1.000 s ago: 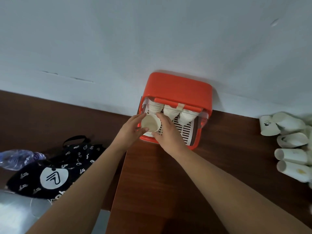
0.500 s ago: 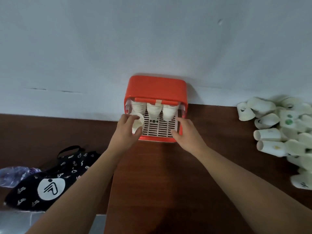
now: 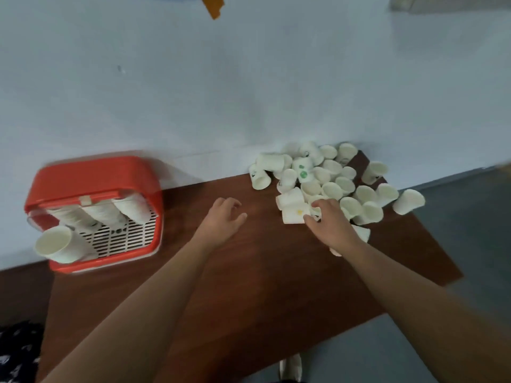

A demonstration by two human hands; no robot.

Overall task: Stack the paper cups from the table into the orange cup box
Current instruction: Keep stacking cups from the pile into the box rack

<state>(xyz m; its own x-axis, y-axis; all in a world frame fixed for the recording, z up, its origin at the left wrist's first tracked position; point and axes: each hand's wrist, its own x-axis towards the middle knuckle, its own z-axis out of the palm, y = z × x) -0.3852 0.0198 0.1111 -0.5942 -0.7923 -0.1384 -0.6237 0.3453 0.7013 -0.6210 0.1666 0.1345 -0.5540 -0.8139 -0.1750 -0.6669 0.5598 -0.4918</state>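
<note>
Paper-cup pile (image 3: 340, 186), right grip (image 3: 330, 226): newly arrived, fingers curled round a yellow-marked cup (image 3: 294, 214).
Left grip (image 3: 224, 217): withdrawn, loose, empty, above the counter (image 3: 249, 286).
Orange cup box (image 3: 94, 175): newest cup (image 3: 54, 244) now seated on the left stack; many remain.

I count one orange cup box (image 3: 94, 175), three cup stacks (image 3: 103, 215), a left hand (image 3: 221, 219), a right hand (image 3: 329, 225) and roughly thirty loose cups (image 3: 331, 189).

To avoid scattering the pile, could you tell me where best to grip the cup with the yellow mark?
Probably round its side wall, from above and the near side: the yellow-marked cup lies on its side at the near edge of the pile, bare table in front, right hand beside it.
</note>
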